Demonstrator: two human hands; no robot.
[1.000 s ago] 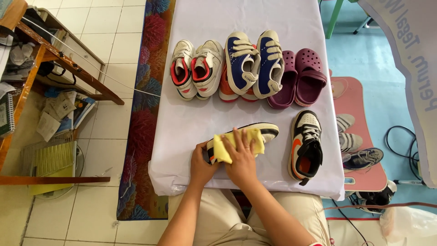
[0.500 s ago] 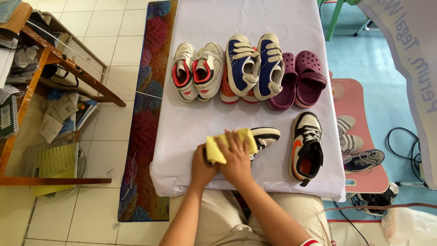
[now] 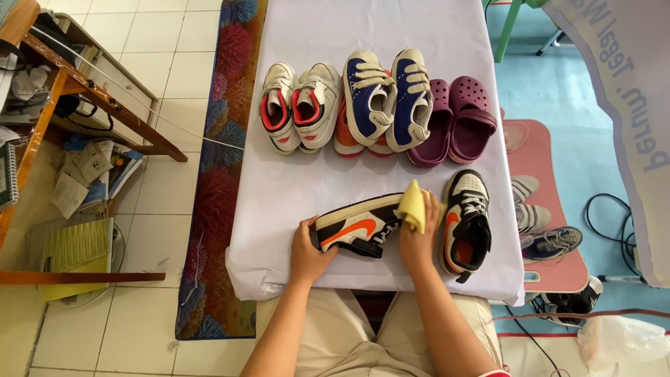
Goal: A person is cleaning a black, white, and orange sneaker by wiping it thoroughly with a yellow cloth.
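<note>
Sneaker (image 3: 359, 227), black and white with an orange mark on its side, is shown lying on its side on the white-covered table (image 3: 293, 188), close to the table's near edge. Its heel end is gripped by the left hand (image 3: 309, 250), the fingers being curled closed around the back of the sneaker. Its toe end is covered by a yellow cloth (image 3: 412, 205), which is pressed against it by the right hand (image 3: 417, 237); the fingers of this hand are closed on the cloth, with the thumb hidden beneath.

Just to the right of the sneaker, a matching sneaker (image 3: 466, 222) is seen standing upright on its sole, its toe pointing away from the person and its side nearly touched by the right hand.

Beyond the sneaker, farther up the table, a row of footwear is arranged side by side. A white pair with red lining (image 3: 300, 105) is placed at the left of the row, a blue and cream strap pair (image 3: 387, 94) in the middle, resting partly on an orange pair (image 3: 347, 136), and a maroon pair of clogs (image 3: 457, 119) at the right.

To the left of the table, a patterned rug (image 3: 216, 188) is laid on the tiled floor. To the right of the table, more shoes (image 3: 551, 241) are seen at floor level on a pink mat (image 3: 551, 160).
</note>
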